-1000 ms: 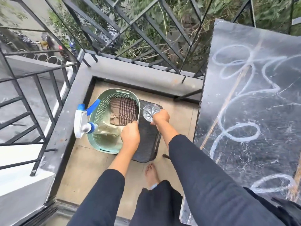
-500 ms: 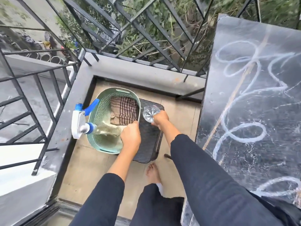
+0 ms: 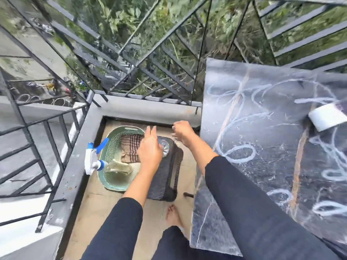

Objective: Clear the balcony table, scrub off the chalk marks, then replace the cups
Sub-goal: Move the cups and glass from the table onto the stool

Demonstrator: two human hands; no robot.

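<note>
The dark balcony table (image 3: 262, 139) on the right is covered in looping white chalk marks, and a white cup (image 3: 327, 117) lies on its far right part. A clear glass cup (image 3: 164, 147) stands on a dark tray (image 3: 169, 177) on the floor. My left hand (image 3: 149, 147) hovers over the tray with straight fingers, partly covering the glass. Raised above the tray near the table's edge, my right hand (image 3: 182, 131) has loosely curled fingers and holds nothing.
A green basket (image 3: 110, 147) on the floor holds a checked cloth (image 3: 130, 149) and a spray bottle (image 3: 97, 162) with a white and blue head. Black railings and a grey ledge (image 3: 142, 107) close the balcony corner. My bare foot (image 3: 172, 214) stands near the tray.
My right hand let go of the glass cup and lifted away toward the table. My left hand rose from the basket's edge with fingers now straight. The view tilted up, revealing the white cup.
</note>
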